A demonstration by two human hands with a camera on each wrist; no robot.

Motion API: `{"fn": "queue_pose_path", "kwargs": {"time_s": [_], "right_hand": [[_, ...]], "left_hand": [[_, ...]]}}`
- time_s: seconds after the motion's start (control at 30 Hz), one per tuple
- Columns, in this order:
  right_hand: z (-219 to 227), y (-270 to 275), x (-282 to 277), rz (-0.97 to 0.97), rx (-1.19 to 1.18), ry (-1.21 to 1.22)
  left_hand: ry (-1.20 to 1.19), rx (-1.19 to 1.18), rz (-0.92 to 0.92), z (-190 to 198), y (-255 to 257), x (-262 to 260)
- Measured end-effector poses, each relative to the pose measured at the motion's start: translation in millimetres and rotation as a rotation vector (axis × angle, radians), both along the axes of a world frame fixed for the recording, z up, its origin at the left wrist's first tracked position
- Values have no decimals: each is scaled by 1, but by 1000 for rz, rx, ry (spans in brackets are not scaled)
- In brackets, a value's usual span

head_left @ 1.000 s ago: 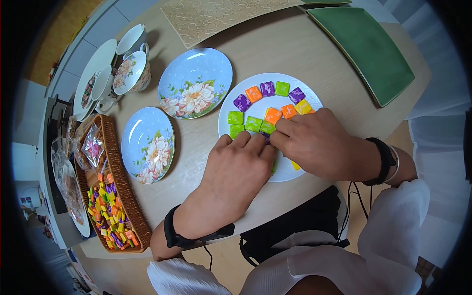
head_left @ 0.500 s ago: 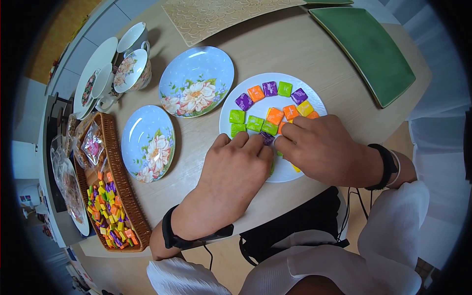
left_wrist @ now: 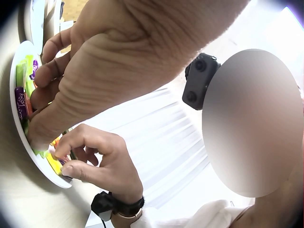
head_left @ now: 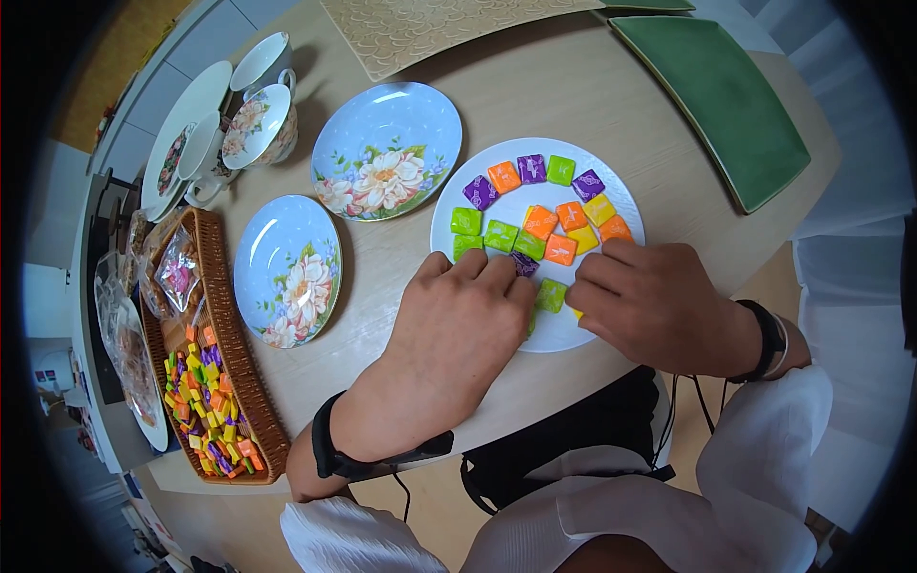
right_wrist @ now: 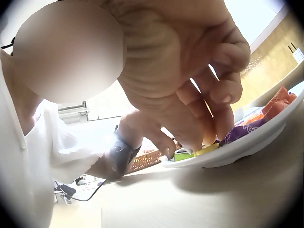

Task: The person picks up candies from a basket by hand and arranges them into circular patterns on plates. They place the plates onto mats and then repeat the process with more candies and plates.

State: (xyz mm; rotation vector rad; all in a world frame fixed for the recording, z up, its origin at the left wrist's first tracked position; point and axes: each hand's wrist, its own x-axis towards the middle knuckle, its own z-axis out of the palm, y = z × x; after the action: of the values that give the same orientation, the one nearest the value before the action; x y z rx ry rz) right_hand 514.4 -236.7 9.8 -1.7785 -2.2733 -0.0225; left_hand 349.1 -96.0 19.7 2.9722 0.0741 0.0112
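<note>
A white plate (head_left: 626, 186) carries square wrapped candies in purple, orange, green and yellow, several of them along its far edge. My left hand (head_left: 458, 329) curls over the plate's near left side, its thumb and fingertips at a green candy (right_wrist: 183, 156) that is mostly hidden in the head view. Just beyond its knuckles lies a purple candy (head_left: 523, 264). My right hand (head_left: 659, 306) is at the near right rim, thumb and index finger pinching a yellow candy (left_wrist: 53, 163). Between both hands a green candy (head_left: 550, 295) lies untouched.
A wicker basket (head_left: 250, 382) of loose candies stands on the left. Two blue floral plates (head_left: 287, 224) lie between it and the white plate. Floral cups (head_left: 260, 129) stand at the back left. A beige textured tray (head_left: 458, 33) and a green dish (head_left: 716, 105) are at the back.
My right hand has moved right, away from the purple candy beside my left hand, to the near right rim, uncovering orange and green candies. The left hand stays nearly still.
</note>
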Motion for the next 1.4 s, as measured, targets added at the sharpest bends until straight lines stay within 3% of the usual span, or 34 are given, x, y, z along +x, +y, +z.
{"fn": "queue_pose_path", "kwargs": {"time_s": [0.2, 0.5, 0.7, 1.07, 1.4], "right_hand": [[-9, 15, -7, 6, 80, -17], [3, 8, -6, 70, -23, 110], [6, -1, 4, -33, -8, 36], [6, -5, 7, -58, 7, 34], [12, -19, 19, -87, -118, 57]], "left_hand": [[31, 13, -2, 2, 0, 1], [29, 35, 5, 0, 0, 0], [7, -6, -4, 0, -1, 1], [20, -103, 14, 8, 1, -1], [74, 5, 24, 17, 13, -5]]}}
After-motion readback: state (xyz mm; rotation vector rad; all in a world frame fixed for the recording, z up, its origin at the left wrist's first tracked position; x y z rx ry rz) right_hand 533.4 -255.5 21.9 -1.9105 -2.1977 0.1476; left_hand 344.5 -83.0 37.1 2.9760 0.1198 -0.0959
